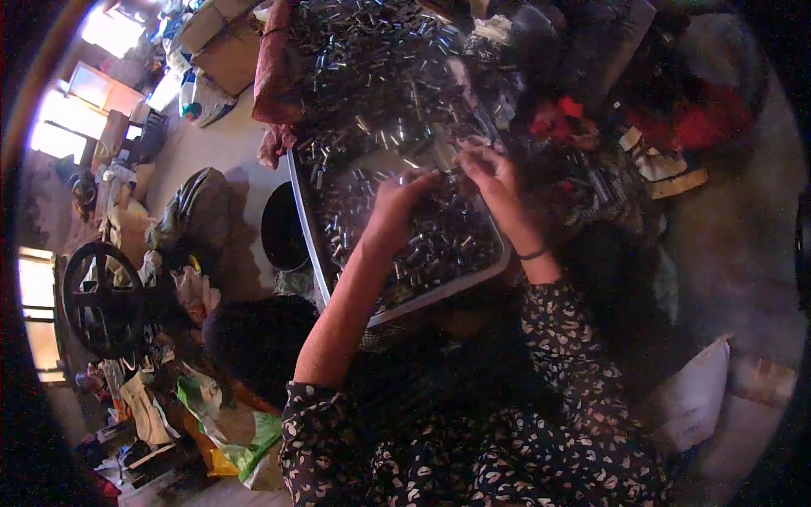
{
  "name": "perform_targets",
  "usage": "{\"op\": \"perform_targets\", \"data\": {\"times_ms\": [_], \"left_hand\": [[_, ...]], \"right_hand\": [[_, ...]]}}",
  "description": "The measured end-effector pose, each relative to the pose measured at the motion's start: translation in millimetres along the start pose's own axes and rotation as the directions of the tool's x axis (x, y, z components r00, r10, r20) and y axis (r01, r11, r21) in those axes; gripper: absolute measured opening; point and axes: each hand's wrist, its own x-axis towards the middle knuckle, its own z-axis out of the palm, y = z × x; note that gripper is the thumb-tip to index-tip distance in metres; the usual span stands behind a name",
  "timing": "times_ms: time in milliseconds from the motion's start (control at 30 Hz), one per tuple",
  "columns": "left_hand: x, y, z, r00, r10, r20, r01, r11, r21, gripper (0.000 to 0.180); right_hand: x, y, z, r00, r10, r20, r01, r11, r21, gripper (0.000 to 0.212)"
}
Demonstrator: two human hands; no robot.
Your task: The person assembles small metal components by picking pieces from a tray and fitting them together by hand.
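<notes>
Both my hands meet over a pale-rimmed tray (440, 297) full of small, shiny metal pieces (443, 245), short and tube-like. My left hand (399, 203) is closed, its thumb and fingers pinched together and pointing right. Opposite it, my right hand (492, 173) has bent fingers drawn together, a little blurred. Whatever sits between the fingertips is too small and smeared to name. Past the hands, a larger heap of similar metal pieces (372, 63) spreads toward the far side.
A rolled reddish cloth (272, 68) borders the heap at left. Beside the tray stands a dark round container (284, 226). Farther left are a black spoked wheel (103, 297), sacks and a green-white bag (232, 427). Red cloth (564, 122) lies right, a white sack (694, 397) lower right.
</notes>
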Motion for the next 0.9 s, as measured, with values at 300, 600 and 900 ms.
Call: {"op": "perform_targets", "data": {"times_ms": [300,600,900], "left_hand": [[6,-7,-4,0.972,-0.232,0.040,0.234,0.941,-0.245,0.015],[-5,-6,-15,0.987,-0.097,0.124,0.107,0.991,-0.078,0.017],[-19,3,-19,0.971,-0.046,0.235,0.037,0.998,0.043,0.025]], "right_hand": [[4,14,1,0.980,-0.190,0.062,0.194,0.977,-0.087,0.021],[5,9,-2,0.983,-0.036,0.182,0.040,0.999,-0.020,0.023],[-4,-5,1,0.965,0.058,0.255,-0.098,0.984,0.149,0.026]]}}
